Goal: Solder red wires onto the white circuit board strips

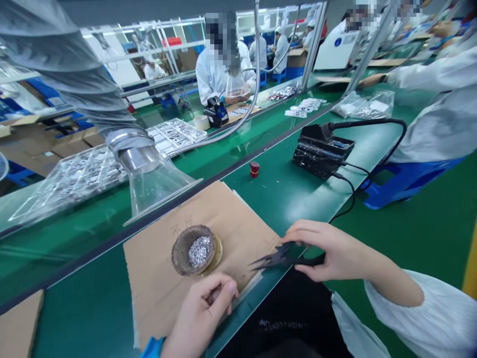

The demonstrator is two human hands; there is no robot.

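Note:
My right hand [324,248] grips a pair of dark needle-nose pliers [278,258], whose pointed jaws reach left over the cardboard's edge. The fingers of my left hand [204,308] are curled in, thumb against the index finger; what they hold, if anything, is hidden. Just beyond that hand a round brown bowl [179,252] containing small silvery bits [199,251] stands on a roll of tape [219,248]. Beneath them lies a sheet of cardboard [238,214] with handwriting on it.
A bundle of red pieces [254,169] stands past the cardboard. Farther right is a black soldering-type unit [320,151] with cables. A clear extraction hood [156,184] hangs at left. Trays of parts [179,134] lie across the bench, and co-workers sit opposite and at right.

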